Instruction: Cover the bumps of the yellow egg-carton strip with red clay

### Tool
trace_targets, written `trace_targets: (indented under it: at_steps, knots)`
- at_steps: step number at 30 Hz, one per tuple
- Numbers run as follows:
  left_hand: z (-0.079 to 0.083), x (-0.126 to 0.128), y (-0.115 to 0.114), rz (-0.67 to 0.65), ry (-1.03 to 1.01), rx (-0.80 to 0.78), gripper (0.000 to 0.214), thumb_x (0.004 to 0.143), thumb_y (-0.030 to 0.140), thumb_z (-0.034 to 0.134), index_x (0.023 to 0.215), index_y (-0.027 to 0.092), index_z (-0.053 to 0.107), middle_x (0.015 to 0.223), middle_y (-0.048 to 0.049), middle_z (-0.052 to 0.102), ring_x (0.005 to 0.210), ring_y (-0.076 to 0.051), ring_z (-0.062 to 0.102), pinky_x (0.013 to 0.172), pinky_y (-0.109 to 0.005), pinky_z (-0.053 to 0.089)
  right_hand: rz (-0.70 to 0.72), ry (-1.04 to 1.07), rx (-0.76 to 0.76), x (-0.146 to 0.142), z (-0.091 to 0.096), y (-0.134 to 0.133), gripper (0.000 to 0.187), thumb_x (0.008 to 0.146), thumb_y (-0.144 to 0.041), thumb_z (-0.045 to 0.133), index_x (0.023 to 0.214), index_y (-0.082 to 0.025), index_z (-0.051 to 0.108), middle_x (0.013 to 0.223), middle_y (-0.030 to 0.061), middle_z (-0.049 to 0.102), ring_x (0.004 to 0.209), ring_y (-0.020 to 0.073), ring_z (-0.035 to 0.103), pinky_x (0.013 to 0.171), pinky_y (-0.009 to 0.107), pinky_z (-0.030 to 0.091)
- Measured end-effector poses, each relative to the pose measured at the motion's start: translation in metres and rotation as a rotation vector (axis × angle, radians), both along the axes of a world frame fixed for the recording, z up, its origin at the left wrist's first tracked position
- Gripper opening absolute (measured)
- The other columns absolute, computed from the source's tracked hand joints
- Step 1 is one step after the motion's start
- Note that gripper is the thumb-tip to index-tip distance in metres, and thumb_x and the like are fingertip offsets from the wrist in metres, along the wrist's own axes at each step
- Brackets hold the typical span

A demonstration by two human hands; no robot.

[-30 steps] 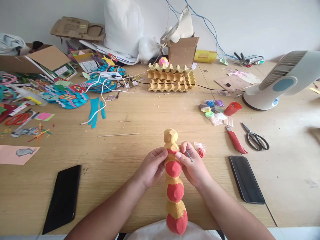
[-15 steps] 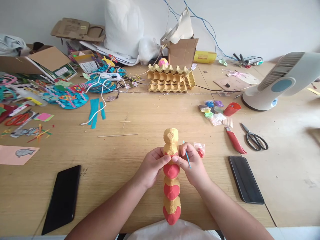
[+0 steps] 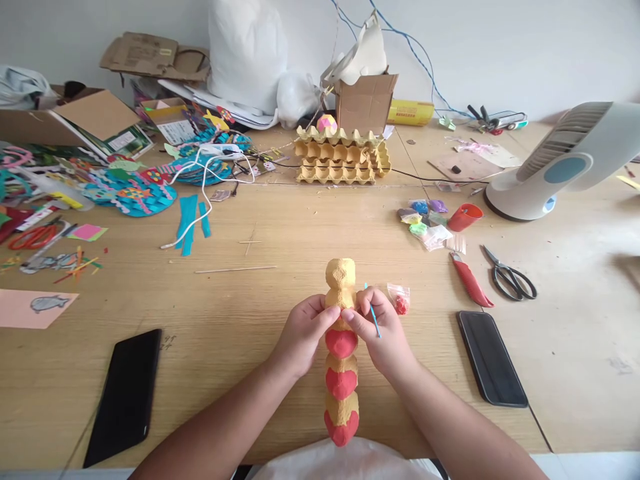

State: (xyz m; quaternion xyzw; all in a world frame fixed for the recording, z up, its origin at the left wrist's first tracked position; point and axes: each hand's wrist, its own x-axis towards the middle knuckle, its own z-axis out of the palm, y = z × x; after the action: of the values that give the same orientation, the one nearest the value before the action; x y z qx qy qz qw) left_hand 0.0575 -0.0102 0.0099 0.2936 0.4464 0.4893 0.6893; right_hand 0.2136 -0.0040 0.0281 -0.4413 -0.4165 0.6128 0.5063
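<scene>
A strip of egg carton cups [image 3: 342, 365] points away from me, yellow-brown with red clay pressed over the nearer cups. My left hand [image 3: 306, 333] grips its left side, thumb on the top. From the right, my right hand [image 3: 381, 327] pinches the same strip with the thumb and also keeps a thin blue stick [image 3: 373, 313] between its fingers. Both thumbtips nearly meet over a cup, and what lies under them is partly hidden. Just past my right hand lies a small bag of red clay [image 3: 400, 301].
Right of my hands are a red-handled knife [image 3: 471, 280], black scissors [image 3: 510, 275] and a phone [image 3: 493, 359]. A black tablet [image 3: 124, 398] lies at left. Farther back are clay bags [image 3: 419, 217], a red cup [image 3: 465, 216], a fan [image 3: 555, 163] and egg cartons [image 3: 335, 175].
The strip has shifted very slightly left, and the thumbs have moved a little over the cup, where less red shows. Both hands keep their grip.
</scene>
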Motion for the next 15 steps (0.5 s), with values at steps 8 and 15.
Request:
trace_targets:
  at_steps: [8,15]
  knots:
    - [-0.0015,-0.0037,0.0055,-0.135,-0.259,-0.088,0.052,0.079,0.064,0.092,0.093,0.016,0.08,0.085,-0.0081,0.075,0.072,-0.019,0.065,0.064,-0.028,0.047,0.046,0.17,-0.164,0.0041,-0.0038,0.0032,0.057,0.079,-0.061,0.093,0.076,-0.026,0.049,0.071,-0.0042,0.047,0.07,0.0165,0.04,0.065,0.03,0.034]
    - [-0.005,-0.006,0.0073,-0.106,-0.293,-0.168,0.047,0.081,0.06,0.092,0.093,0.016,0.08,0.084,-0.006,0.074,0.07,-0.016,0.064,0.063,-0.026,0.05,0.118,0.232,-0.174,0.004,-0.001,0.0019,0.06,0.069,-0.05,0.102,0.082,-0.026,0.048,0.079,-0.0038,0.056,0.074,0.016,0.048,0.066,0.028,0.04]
